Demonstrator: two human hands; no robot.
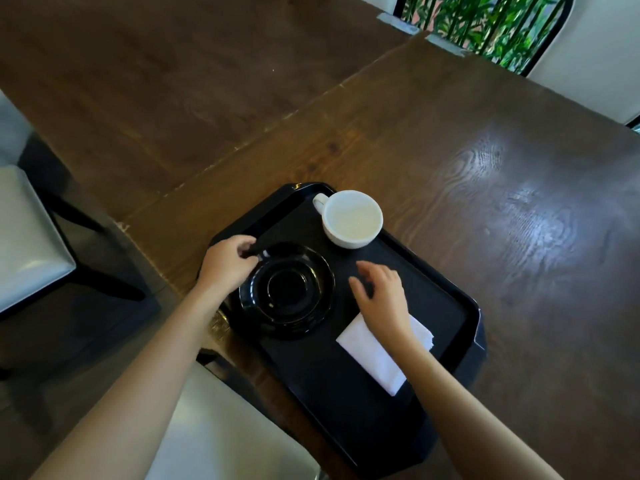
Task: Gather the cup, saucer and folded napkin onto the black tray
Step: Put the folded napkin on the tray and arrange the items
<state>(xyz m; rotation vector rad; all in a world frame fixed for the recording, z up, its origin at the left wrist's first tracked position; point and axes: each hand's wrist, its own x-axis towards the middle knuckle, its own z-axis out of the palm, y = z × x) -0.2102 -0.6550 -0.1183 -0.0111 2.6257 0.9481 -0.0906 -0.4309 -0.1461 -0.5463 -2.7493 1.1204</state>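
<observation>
The folded white napkin (377, 355) lies nearest on the black tray (450, 306), partly under the right wrist. The right hand (381, 292) hovers above the tray, fingers spread, holding nothing. The left hand (227, 263) pinches the rim of the black saucer (287, 289) on the tray. Farthest, the white cup (351, 220) stands at the tray's far corner.

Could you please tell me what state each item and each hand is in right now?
cup: upright on the tray, empty.
saucer: on the tray, rim pinched by the left hand.
napkin: folded, flat on the tray.
black tray: on the table.
left hand: gripping the saucer.
right hand: open, holding nothing.
</observation>
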